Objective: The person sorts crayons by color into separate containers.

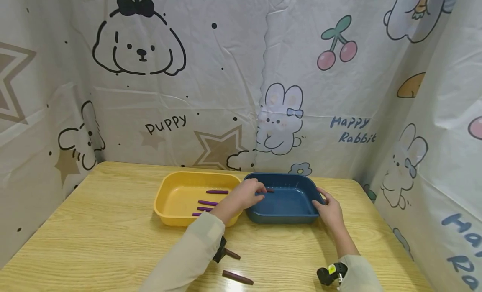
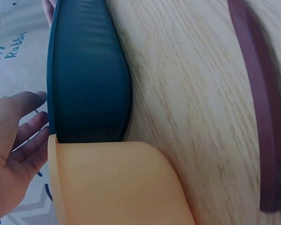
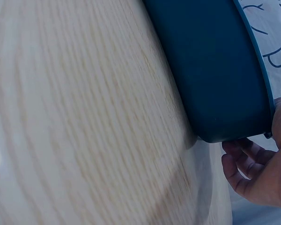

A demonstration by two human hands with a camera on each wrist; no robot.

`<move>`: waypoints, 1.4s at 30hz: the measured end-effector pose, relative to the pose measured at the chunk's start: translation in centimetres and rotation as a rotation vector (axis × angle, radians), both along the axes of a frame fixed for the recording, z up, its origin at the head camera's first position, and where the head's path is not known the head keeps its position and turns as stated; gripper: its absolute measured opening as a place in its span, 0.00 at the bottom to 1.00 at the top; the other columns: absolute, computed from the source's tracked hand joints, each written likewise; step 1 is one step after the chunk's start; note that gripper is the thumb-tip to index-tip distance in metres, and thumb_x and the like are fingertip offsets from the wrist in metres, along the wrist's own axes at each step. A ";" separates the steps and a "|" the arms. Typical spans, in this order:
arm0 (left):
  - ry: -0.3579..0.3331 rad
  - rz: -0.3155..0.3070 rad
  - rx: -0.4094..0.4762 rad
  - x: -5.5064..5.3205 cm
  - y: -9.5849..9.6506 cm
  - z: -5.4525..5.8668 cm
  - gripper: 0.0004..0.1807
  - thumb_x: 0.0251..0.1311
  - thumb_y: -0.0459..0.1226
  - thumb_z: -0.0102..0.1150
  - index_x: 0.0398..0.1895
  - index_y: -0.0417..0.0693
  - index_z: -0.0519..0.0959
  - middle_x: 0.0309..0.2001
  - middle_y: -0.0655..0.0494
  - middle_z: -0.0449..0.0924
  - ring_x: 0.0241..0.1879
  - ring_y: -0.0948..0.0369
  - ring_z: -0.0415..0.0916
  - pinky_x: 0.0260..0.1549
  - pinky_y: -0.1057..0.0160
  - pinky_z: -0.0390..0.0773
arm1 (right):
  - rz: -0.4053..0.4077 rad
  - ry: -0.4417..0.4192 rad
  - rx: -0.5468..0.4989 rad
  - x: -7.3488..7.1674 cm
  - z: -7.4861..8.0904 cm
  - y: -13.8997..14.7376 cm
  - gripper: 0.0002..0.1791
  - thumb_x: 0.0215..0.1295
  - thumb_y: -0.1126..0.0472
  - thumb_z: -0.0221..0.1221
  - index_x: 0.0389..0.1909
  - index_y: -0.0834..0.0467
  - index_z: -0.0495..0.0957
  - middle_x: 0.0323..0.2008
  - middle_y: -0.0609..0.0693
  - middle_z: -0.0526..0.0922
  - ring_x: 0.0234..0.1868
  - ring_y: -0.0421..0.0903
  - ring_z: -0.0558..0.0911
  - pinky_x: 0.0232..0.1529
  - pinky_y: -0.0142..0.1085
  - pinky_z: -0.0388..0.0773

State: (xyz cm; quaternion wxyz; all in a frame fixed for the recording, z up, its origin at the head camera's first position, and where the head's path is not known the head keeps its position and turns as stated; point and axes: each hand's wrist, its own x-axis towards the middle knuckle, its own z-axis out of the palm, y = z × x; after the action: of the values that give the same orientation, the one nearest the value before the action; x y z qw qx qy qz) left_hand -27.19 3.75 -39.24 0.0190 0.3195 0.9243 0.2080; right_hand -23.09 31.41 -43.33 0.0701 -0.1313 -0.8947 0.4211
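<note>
A: What do our hands hold?

B: Our right hand (image 1: pixel 331 209) grips the right end of the dark blue, round-cornered plastic tray (image 1: pixel 284 219); our left hand (image 1: pixel 248 192) hovers over its left end, thumb and fingers apart, seemingly holding nothing

A: And the sticks?

B: One slim brown stick (image 1: pixel 270 190) lies in the blue tray, just beyond our left fingertips, two more on the pale wooden table (image 1: pixel 94 233), and slim purple sticks (image 1: pixel 217 192) in the yellow, round-cornered plastic tray (image 1: pixel 178 220)

A: What could go wrong?

B: A right-hand tug might drag the blue tray; our left forearm, crossing the yellow rim, could knock it

A: Room?

B: Little between the trays; whether they touch, we can't tell. We have more in front of the blue one
</note>
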 end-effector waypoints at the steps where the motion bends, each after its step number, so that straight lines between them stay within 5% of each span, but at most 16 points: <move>1: -0.002 -0.004 0.001 0.1 -0.1 0.1 0.11 0.61 0.39 0.58 0.45 0.47 0.81 0.41 0.54 0.78 0.43 0.59 0.74 0.47 0.63 0.76 | 0.001 0.001 -0.001 0.0 0.0 0.0 0.30 0.66 0.59 0.53 0.68 0.56 0.61 0.54 0.70 0.74 0.49 0.58 0.78 0.36 0.31 0.75; 22: 0.046 -0.110 -0.013 2.5 -2.0 1.0 0.12 0.61 0.40 0.59 0.45 0.48 0.82 0.41 0.55 0.79 0.40 0.61 0.74 0.41 0.66 0.76 | 0.007 -0.005 0.012 -0.1 -0.1 0.2 0.30 0.66 0.59 0.53 0.68 0.56 0.61 0.55 0.70 0.73 0.52 0.59 0.76 0.41 0.35 0.74; 34: 0.022 -0.163 -0.007 4.2 -3.6 0.7 0.12 0.61 0.40 0.58 0.46 0.48 0.82 0.42 0.54 0.78 0.44 0.59 0.77 0.43 0.67 0.77 | 0.009 -0.022 0.007 0.0 -0.2 0.1 0.30 0.67 0.59 0.53 0.69 0.56 0.60 0.57 0.70 0.72 0.53 0.60 0.75 0.44 0.39 0.75; 42: 0.037 -0.188 0.027 4.9 -4.2 0.1 0.11 0.61 0.40 0.59 0.43 0.47 0.82 0.38 0.56 0.78 0.39 0.63 0.75 0.41 0.70 0.76 | 0.013 -0.020 0.019 0.0 -0.1 0.2 0.30 0.67 0.58 0.53 0.69 0.55 0.60 0.56 0.70 0.73 0.51 0.59 0.76 0.39 0.33 0.74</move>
State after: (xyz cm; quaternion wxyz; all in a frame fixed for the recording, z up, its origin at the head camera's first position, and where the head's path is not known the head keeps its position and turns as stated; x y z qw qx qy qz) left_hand -22.28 -0.42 -39.17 0.0169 0.4087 0.8876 0.2116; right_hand -23.08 31.58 -43.42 0.0597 -0.1292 -0.9001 0.4118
